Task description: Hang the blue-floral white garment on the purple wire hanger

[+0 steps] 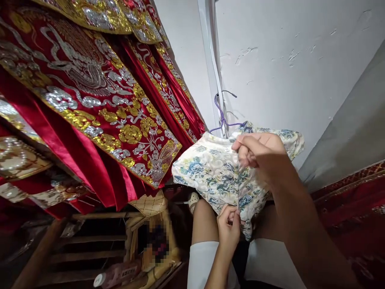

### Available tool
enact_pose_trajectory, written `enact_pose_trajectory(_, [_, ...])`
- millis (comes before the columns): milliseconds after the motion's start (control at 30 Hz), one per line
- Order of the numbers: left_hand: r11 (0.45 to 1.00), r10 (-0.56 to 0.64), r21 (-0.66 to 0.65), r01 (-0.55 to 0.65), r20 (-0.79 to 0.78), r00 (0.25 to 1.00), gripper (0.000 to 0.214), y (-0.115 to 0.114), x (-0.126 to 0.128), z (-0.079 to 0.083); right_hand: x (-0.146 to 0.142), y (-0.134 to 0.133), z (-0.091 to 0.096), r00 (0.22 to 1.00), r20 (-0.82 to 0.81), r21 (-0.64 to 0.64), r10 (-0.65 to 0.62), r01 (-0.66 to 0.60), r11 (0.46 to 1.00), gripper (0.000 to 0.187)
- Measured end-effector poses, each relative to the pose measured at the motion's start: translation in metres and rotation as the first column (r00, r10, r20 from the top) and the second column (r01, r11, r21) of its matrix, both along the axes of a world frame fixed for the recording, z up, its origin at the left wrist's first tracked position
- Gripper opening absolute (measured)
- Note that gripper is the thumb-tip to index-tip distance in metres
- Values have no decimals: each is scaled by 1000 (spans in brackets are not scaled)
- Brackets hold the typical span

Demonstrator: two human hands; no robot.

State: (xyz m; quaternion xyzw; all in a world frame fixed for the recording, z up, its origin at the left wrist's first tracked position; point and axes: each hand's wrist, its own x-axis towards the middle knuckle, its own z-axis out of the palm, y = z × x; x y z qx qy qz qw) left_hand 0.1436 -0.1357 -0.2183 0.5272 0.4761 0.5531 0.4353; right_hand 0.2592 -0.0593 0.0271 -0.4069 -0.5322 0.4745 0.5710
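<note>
A cream shirt [207,172] with a blue and green floral print hangs in front of me on a purple hanger [221,117]. A thin dark straight line, perhaps a thread or a zip, runs down its middle between my hands; I cannot tell which. Up near the neckline, my right hand [255,148] is closed in a pinch at the line's top. My left hand [229,222] pinches the shirt lower down, close to its hem, at the line's other end. My right forearm covers part of the shirt's right side.
Red cloth [126,120] with gold and silver embroidery hangs at left. Below stands a bamboo frame [132,233] with a capped bottle [117,275] beside it. Behind the shirt are a white pole [212,48] and a scuffed wall [300,72]. My knees are underneath.
</note>
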Motion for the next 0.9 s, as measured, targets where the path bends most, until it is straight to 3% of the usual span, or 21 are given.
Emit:
enact_pose_trajectory(100, [996, -52, 66, 59, -106, 993, 33, 15, -7, 16, -6, -4, -5, 999, 22, 38, 35, -36, 999, 20])
enact_pose_trajectory(167, [983, -36, 171, 69, -191, 981, 31, 28, -17, 42, -11, -7, -21, 999, 29, 65, 41, -43, 997, 20])
enact_pose_trajectory(233, [949, 65, 316, -11, -162, 985, 24, 42, -28, 81, -13, -9, -34, 999, 20, 99, 32, -34, 995, 23])
enact_pose_trajectory(333, [833, 171, 541, -120, -46, 984, 22, 65, -41, 149, -11, -13, -34, 1000, 14, 129, 19, -21, 991, 26])
enact_pose_trajectory(433, [790, 137, 609, 71, -288, 948, 26, 81, -43, 202, -8, -13, -21, 999, 48, 141, 16, -23, 990, 26])
enact_pose_trajectory(500, [758, 150, 630, 170, -421, 895, 24, 82, -39, 222, -7, -8, -18, 997, 69, 134, -18, 9, 991, 25])
enact_pose_trajectory(600, [691, 289, 717, 89, -387, 876, 24, 78, -38, 233, -9, 3, -36, 989, 129, 159, -73, 52, 986, 26])
enact_pose_trajectory(700, [608, 461, 761, -227, -106, 881, 24, 82, -64, 235, -8, 10, -74, 985, 170, 147, -40, 15, 989, 32])
enact_pose_trajectory(767, [575, 525, 671, -468, 136, 840, 25, 91, -97, 227, -7, 6, -103, 995, 97, 69, -16, 10, 998, 36])
enact_pose_trajectory(800, [592, 524, 578, -562, 254, 813, 25, 96, -114, 217, -7, 1, -117, 999, 31, 33, -21, 20, 999, 38])
enact_pose_trajectory(867, [769, 426, 271, -579, 458, 780, 24, 102, -138, 187, -11, -14, -143, 993, -108, -29, -52, 50, 998, 37])
enact_pose_trajectory(900, [845, 423, 53, -533, 545, 724, 25, 102, -143, 166, -14, -22, -153, 983, -172, -59, -70, 61, 996, 37])
